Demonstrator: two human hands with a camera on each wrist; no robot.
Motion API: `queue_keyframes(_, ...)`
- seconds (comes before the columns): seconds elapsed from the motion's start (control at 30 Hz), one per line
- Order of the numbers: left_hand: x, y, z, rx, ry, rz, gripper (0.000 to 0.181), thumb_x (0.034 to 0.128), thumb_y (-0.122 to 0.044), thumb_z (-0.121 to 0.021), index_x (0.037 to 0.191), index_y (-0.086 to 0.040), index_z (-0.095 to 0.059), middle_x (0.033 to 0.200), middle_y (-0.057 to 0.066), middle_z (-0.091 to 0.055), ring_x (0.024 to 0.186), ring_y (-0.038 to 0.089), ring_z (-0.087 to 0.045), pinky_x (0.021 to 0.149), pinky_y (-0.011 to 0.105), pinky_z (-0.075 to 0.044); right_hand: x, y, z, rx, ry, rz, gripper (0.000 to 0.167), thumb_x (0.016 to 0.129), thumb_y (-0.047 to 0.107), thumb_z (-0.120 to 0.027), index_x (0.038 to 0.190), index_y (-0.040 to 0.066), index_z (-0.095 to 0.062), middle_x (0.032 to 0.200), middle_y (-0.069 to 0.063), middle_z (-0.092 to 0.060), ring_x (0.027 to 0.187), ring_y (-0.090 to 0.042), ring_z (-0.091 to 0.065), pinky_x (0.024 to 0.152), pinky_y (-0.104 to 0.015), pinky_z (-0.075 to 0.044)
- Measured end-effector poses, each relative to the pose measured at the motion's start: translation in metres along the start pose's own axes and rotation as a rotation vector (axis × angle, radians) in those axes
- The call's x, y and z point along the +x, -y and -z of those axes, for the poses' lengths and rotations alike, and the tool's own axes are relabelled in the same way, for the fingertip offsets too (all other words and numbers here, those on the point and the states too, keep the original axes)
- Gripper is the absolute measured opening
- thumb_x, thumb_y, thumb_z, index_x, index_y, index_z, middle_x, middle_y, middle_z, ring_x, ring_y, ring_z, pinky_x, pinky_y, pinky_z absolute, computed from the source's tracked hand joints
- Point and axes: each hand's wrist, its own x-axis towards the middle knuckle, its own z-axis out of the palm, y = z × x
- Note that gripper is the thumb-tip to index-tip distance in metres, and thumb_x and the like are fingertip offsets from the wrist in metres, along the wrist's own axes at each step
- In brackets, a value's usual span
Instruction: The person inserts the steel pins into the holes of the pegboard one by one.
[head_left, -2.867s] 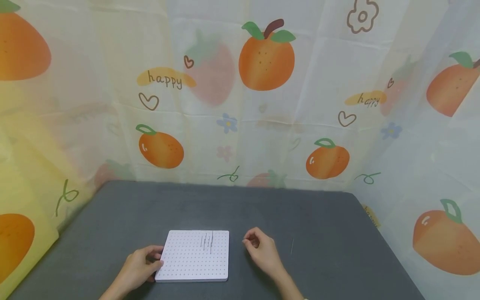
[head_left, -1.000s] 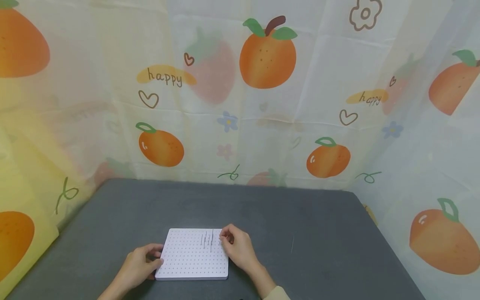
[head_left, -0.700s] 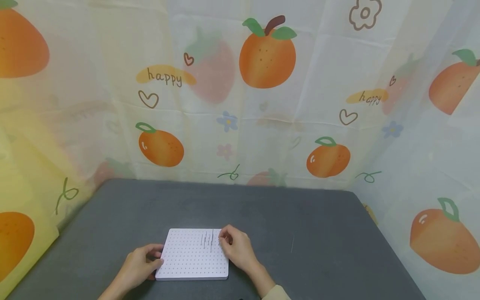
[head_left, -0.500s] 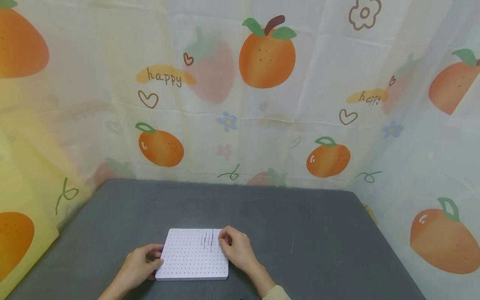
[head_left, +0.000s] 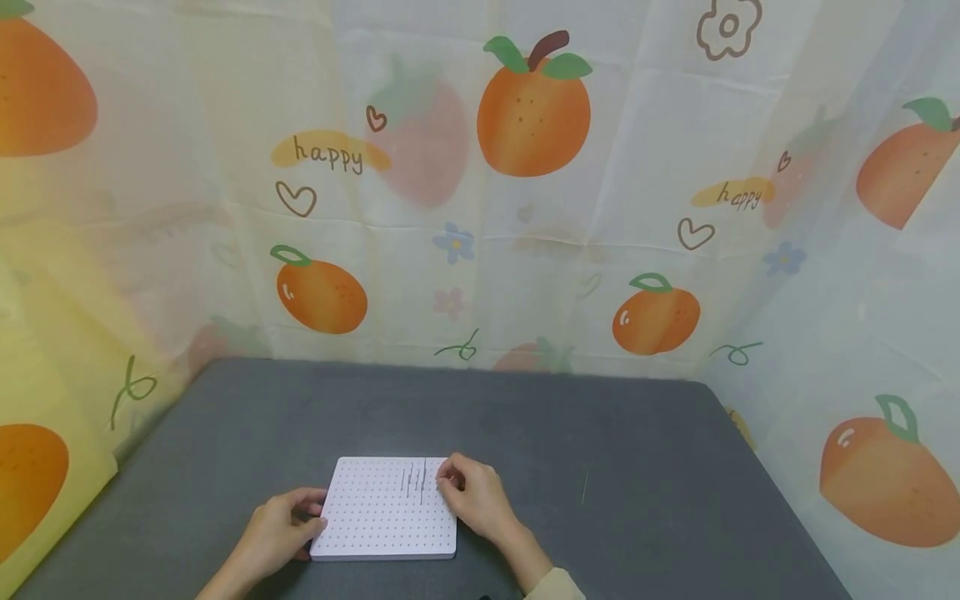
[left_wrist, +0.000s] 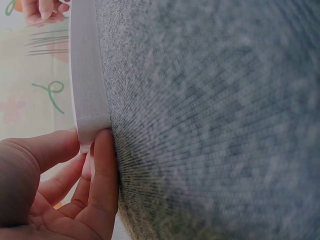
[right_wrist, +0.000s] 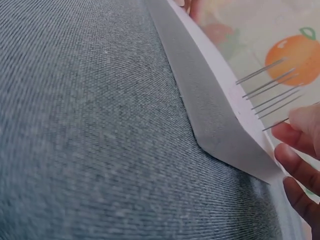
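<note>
A white square board (head_left: 375,529) with rows of small holes lies on the dark table. My left hand (head_left: 279,525) grips its left edge; in the left wrist view the thumb is on the board's top face and fingers are at its side. Several thin metal pins (right_wrist: 269,83) stand upright in the board towards its far right part. Over the far right corner, my right hand (head_left: 478,498) pinches another thin pin (right_wrist: 276,124) between thumb and forefinger. Its lower end meets the board, beside the standing row; whether it sits in a hole cannot be told.
One more thin pin (head_left: 585,486) lies on the dark cloth-covered table (head_left: 675,500), right of my right hand. A fruit-printed curtain (head_left: 420,208) closes off the back and both sides.
My right hand has moved left from beside the board to over its far right corner, then shifted only slightly. The left hand stays on the left edge.
</note>
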Motion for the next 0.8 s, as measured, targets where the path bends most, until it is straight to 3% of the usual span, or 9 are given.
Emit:
queue_keyframes(0.4,0.000,0.001,0.000,-0.006,0.006,-0.002,0.041,0.0749,-0.001,-0.065,0.115,0.004,-0.058,0.087,0.007,-0.061,0.063,0.014,-0.057,0.046,0.027,-0.051,-0.003,-0.006,0.010,0.073,0.086,0.007,0.009,0.083,0.009,-0.064,0.090,0.013,-0.062,0.078,0.007,-0.064,0.069,0.001,-0.053,0.062,-0.015,-0.046)
queue_keyframes(0.8,0.000,0.001,-0.001,-0.006,-0.001,-0.001,0.040,0.0746,-0.001,-0.066,0.114,0.004,-0.058,0.086,0.007,-0.061,0.063,0.014,-0.057,0.046,0.027,-0.051,-0.010,-0.014,0.034,0.081,0.085,0.063,0.011,0.085,0.011,-0.063,0.095,0.014,-0.061,0.084,0.004,-0.065,0.075,0.000,-0.056,0.064,-0.017,-0.050)
